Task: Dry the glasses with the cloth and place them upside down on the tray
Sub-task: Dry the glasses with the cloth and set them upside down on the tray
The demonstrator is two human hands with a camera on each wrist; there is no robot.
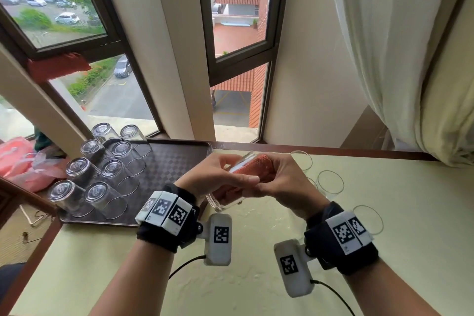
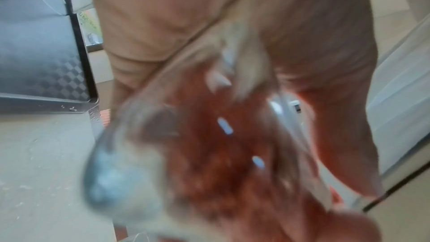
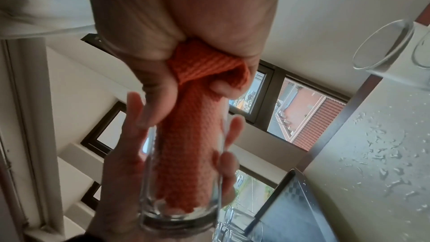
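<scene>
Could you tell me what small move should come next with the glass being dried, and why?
Probably draw the cloth out of the glass. The right hand has it pushed down to the base while the left hand grips the glass, and the tray has open space.

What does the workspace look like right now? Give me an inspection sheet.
Surface: pale table, water drops near the upright glasses.
Job's things: eight glasses upside down on the dark tray; one held glass with the orange cloth pushed inside; four upright glasses waiting at right.
Clutter: pink plastic bag left of the tray.
Hands: left hand grips the glass; right hand grips the cloth.
Cables: black leads from both wrist cameras.
Surroundings: windows, white curtain.
</scene>
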